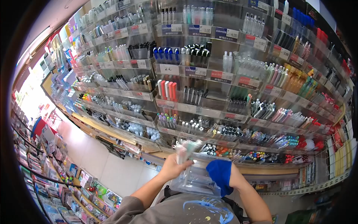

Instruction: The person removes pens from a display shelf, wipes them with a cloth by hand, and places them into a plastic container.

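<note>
My left hand (174, 167) is closed around a bunch of pens (187, 149), which are blurred and held upright in front of the lowest shelf. Against my body stands a clear plastic bin (194, 178), tilted, its inside largely bare. My right hand (235, 177) grips a blue cloth (219, 174) at the right side of this bin. The cloth hangs over the bin's wall and hides part of it. Most of my right fingers are behind the cloth.
Tiered clear shelves (201, 110) packed with pens and price tags rise in front of me. A wooden ledge (261, 171) runs below them. To the left, a tiled floor (108, 170) separates them from a rack of small goods (63, 179). A wire grid (339, 149) stands at right.
</note>
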